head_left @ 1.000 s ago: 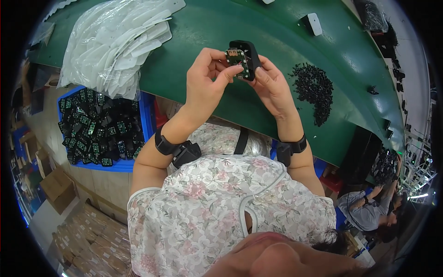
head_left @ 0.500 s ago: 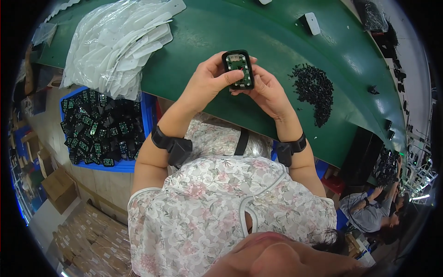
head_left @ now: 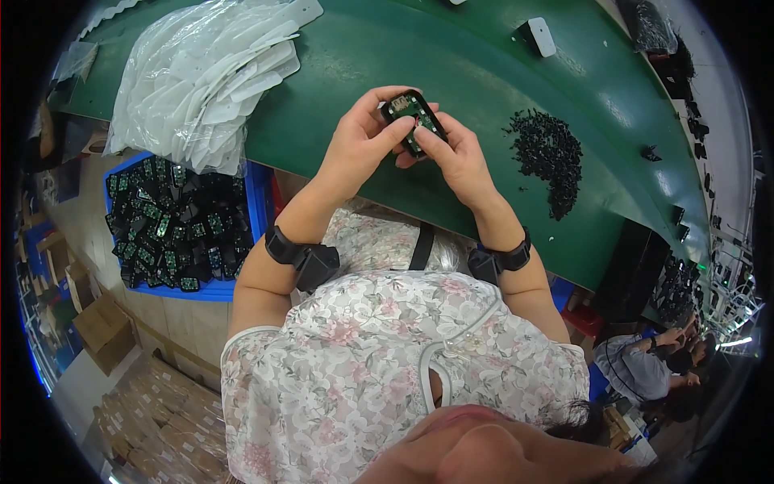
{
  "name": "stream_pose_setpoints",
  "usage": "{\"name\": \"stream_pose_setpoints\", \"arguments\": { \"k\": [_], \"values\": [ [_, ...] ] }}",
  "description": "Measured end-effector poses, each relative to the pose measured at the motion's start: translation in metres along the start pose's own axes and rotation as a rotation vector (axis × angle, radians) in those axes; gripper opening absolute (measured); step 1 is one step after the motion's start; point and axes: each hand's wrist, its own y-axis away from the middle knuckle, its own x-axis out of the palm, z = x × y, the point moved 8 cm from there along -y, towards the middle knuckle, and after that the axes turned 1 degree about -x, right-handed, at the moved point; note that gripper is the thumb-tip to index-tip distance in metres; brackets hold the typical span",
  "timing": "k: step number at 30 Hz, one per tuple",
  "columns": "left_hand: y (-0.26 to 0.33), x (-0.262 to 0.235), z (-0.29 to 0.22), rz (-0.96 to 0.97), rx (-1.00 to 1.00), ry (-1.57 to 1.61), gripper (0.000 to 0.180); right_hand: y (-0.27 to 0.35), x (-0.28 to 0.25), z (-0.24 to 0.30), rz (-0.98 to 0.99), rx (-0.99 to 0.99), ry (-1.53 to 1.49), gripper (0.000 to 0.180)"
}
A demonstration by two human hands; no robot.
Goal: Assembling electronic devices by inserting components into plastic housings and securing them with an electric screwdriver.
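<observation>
Above the green table's near edge, a black plastic housing with a green circuit board (head_left: 425, 115) in it is held between both hands. My left hand (head_left: 368, 135) is closed round its left side, its thumb pressing on the board. From the right, my right hand (head_left: 458, 152) grips the lower edge, with its thumb also on the board near the left thumb. The housing is tilted, its top leaning left. Fingers beneath it are mostly hidden. To the right of my right hand lies a pile of small black parts (head_left: 548, 157).
A clear bag of white plastic plates (head_left: 193, 81) lies at the table's left. Below it a blue bin (head_left: 201, 292) holds many black housings with boards. A white-and-black piece (head_left: 542, 37) stands farther back. Cartons (head_left: 105, 327) sit at lower left; a person (head_left: 641, 367) works at far right.
The housing has turned, its top swinging left. My right thumb has moved onto the board, and my right hand has shifted slightly left.
</observation>
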Motion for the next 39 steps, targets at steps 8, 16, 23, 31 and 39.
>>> {"name": "stream_pose_setpoints", "arguments": {
  "k": [8, 16, 23, 31, 39],
  "values": [
    [0.005, -0.005, -0.013, -0.006, 0.059, -0.056, 0.029, 0.003, 0.006, -0.003, 0.129, 0.089, -0.3, 0.062],
    [-0.006, 0.002, -0.019, 0.155, 0.031, -0.121, 0.03, 0.0, 0.0, -0.005, 0.144, 0.1, -0.375, 0.055],
    [-0.009, -0.048, -0.025, -0.087, 0.26, -0.269, 0.044, -0.011, -0.039, 0.038, -0.146, -0.159, 0.171, 0.037],
    [0.012, -0.06, -0.014, -0.265, 0.412, -0.614, 0.034, -0.016, 0.01, 0.061, -0.016, -0.594, 1.294, 0.04],
    [0.013, -0.037, -0.01, -0.097, 0.563, -1.185, 0.048, -0.018, 0.022, 0.048, 0.034, -0.625, 1.497, 0.043]
  ]
}}
